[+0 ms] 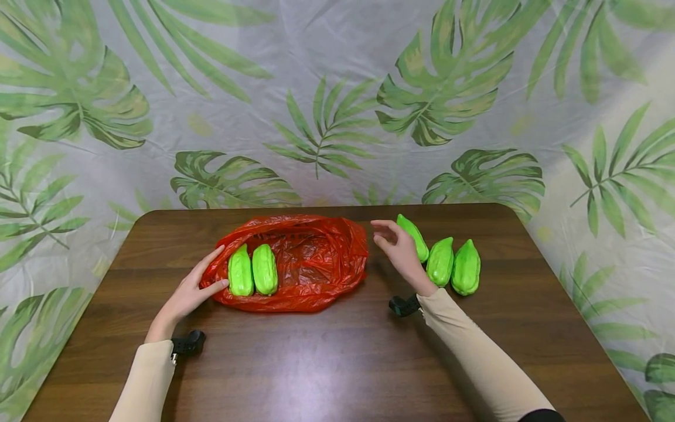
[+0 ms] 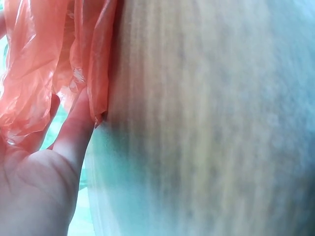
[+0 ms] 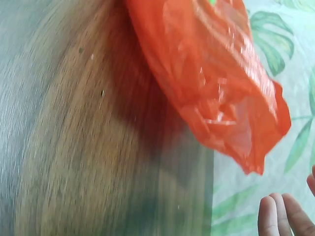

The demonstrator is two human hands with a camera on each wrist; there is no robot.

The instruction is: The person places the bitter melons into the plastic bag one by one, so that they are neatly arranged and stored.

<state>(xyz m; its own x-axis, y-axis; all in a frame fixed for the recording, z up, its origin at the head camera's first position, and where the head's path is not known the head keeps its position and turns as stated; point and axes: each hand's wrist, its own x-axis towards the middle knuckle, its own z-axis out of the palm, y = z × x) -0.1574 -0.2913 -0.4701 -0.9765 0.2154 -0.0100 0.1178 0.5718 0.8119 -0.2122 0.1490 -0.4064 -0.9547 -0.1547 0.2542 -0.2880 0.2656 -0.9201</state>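
Note:
A red plastic bag [image 1: 311,302] lies spread with its mouth up on the table. Two bright green star fruits [image 1: 241,271] stand side by side in its left part. My left hand [image 1: 188,296] rests on the bag's left side, fingers and thumb spread apart and fairly straight. In the left wrist view, red film [image 2: 34,64] hangs over that hand's fingers. My right hand [image 1: 399,249] holds nothing, its fingers loosely bent, between the bag's right end and three more star fruits [image 1: 440,262]. Only its fingertips [image 3: 268,216] show in the right wrist view.
The brown wooden table [image 1: 316,363] has rounded far corners. Right behind its far edge hangs a leaf-patterned cloth [image 1: 327,58]. Each wrist wears a black camera, one on the left [image 1: 188,344] and one on the right [image 1: 404,305].

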